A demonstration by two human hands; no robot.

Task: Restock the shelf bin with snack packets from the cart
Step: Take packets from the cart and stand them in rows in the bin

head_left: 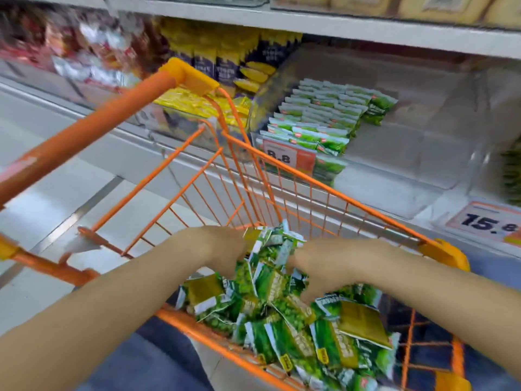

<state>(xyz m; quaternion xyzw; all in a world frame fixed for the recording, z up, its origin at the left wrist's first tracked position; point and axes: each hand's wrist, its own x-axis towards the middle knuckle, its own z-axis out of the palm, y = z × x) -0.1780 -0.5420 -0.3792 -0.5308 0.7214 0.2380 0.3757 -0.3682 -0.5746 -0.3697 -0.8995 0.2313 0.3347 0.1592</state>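
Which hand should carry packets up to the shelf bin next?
Right, probably. The right hand is in the green packets on the side nearer the shelf bin; the left hand would cross over.

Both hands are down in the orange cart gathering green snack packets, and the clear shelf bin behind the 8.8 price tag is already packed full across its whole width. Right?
Not quite. The head view shows the shelf bin only part filled: green packets stand in rows on its left side, while its right side is bare. The rest holds: left hand and right hand are in the orange cart among the packets.
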